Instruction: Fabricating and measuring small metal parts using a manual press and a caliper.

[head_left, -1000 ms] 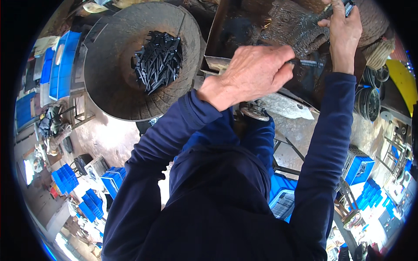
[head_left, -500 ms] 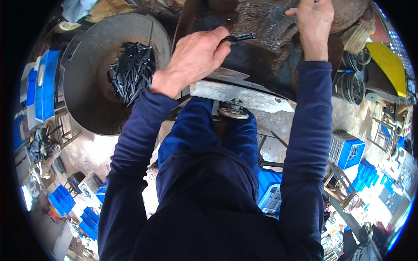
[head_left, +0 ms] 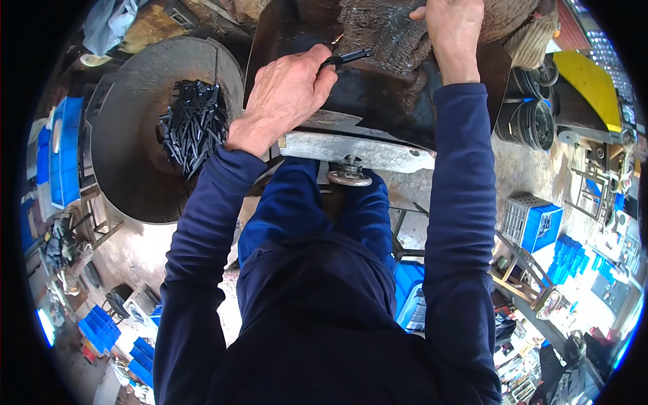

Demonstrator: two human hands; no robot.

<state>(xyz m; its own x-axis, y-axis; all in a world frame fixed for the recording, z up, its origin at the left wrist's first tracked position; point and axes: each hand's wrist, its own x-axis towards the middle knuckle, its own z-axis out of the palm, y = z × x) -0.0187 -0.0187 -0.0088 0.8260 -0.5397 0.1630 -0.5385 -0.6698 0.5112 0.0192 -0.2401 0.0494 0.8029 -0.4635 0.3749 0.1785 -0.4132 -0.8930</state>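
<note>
Head view, and here's the left hand (head_left: 287, 93), upper middle of the frame, back of the hand turned up, with thumb and forefinger pinching a slim black piece (head_left: 352, 57). That piece pokes out to the right of the fingertips, its free end tipped slightly upward, right over the dark metal tray (head_left: 344, 98) that fills the top centre. Up at the top edge, right of centre, there's the right hand (head_left: 459, 30), knuckles up, thumb out to the left; the fingers run out of the frame, so I cannot tell whether they grip anything. Just left of it, a wet-looking, rough brown-grey mass (head_left: 381, 44) lies in the tray.

Over to the upper left, a wide round pan (head_left: 125, 175) carries a heap of black strips (head_left: 192, 128), piled loosely at all angles. Below the tray, mid-frame, a pale, worn bar (head_left: 358, 152) runs across, and a metal handwheel (head_left: 349, 178) sits just beneath it. Upper right: dark round buckets (head_left: 536, 126) near a yellow panel (head_left: 590, 88). Far left, a long blue bin (head_left: 66, 155)!
</note>
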